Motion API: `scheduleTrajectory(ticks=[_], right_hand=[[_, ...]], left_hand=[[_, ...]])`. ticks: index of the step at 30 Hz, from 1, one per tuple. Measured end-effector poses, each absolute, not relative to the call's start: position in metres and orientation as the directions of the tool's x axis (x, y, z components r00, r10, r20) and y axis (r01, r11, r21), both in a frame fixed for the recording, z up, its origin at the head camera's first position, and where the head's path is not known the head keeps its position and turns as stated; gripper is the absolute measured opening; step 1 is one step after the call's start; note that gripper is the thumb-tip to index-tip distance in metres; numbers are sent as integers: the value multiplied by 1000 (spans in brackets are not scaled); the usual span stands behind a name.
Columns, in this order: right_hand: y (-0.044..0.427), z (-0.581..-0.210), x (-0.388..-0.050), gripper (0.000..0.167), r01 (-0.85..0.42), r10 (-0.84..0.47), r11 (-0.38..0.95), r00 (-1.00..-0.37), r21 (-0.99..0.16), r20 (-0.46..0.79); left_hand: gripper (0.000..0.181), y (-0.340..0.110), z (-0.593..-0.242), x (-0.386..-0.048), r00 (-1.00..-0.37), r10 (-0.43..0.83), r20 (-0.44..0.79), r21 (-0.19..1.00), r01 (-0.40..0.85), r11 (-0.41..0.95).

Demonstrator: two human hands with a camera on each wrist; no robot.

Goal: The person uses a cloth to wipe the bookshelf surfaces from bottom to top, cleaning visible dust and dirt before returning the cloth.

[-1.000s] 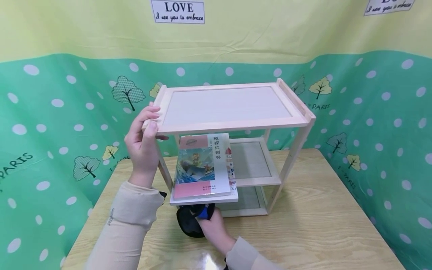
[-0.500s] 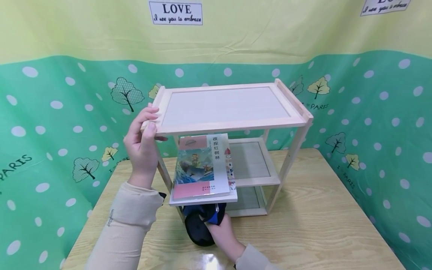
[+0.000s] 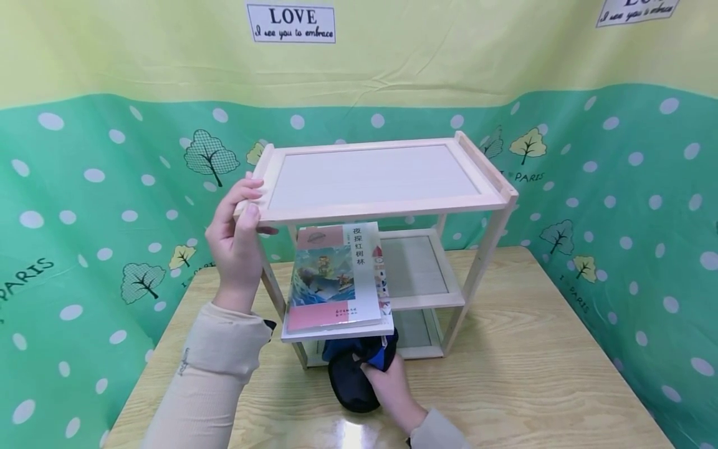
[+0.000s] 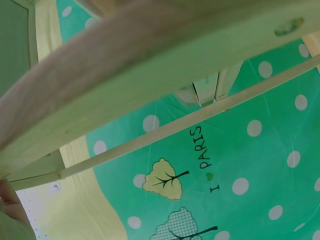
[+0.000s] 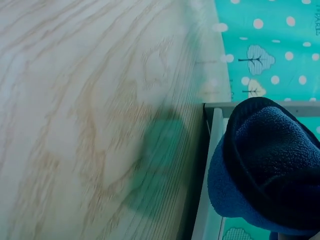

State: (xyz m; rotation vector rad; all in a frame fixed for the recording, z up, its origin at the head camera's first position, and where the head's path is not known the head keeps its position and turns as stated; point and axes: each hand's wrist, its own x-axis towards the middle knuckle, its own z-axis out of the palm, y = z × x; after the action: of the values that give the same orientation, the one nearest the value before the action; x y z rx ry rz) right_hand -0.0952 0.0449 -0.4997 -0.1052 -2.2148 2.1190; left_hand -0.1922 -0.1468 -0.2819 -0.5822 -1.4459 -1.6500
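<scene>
My left hand [image 3: 235,246] grips the left front corner of the top board of a pale wooden three-tier shelf [image 3: 392,209], thumb in front. Low before the shelf, my right hand [image 3: 392,386] holds a soft black-and-blue item [image 3: 353,381] with a rounded black part hanging down. In the right wrist view this soft item [image 5: 272,145] has a blue fleecy surface and black edging; its exact kind is unclear. Its upper part is hidden beneath the books. Two stacked books, the upper one pink and blue [image 3: 331,280], lie on the middle tier and jut past its front edge.
The shelf stands on a wood-grain table [image 3: 521,349]. Behind and beside it hangs a green and yellow curtain [image 3: 101,206] with dots and trees. Grey panels show on the middle tier [image 3: 417,265] and bottom tier [image 3: 406,330], right of the books.
My right hand has moved to the right along the shelf's lower front, carrying the black-and-blue item with it. The left hand stays on the corner, and the books stay put.
</scene>
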Motion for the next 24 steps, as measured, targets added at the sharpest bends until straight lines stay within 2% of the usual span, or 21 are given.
scheduleTrajectory(ticks=[11, 24], right_hand=[[63, -497, -99, 41, 2, 133, 68, -991, -998, 7], [87, -497, -96, 39, 33, 162, 126, -987, -991, -12]], left_hand=[[27, -147, -281, -191, -534, -294, 793, 568, 822, 41], [26, -147, -281, -192, -535, -296, 791, 570, 821, 40]])
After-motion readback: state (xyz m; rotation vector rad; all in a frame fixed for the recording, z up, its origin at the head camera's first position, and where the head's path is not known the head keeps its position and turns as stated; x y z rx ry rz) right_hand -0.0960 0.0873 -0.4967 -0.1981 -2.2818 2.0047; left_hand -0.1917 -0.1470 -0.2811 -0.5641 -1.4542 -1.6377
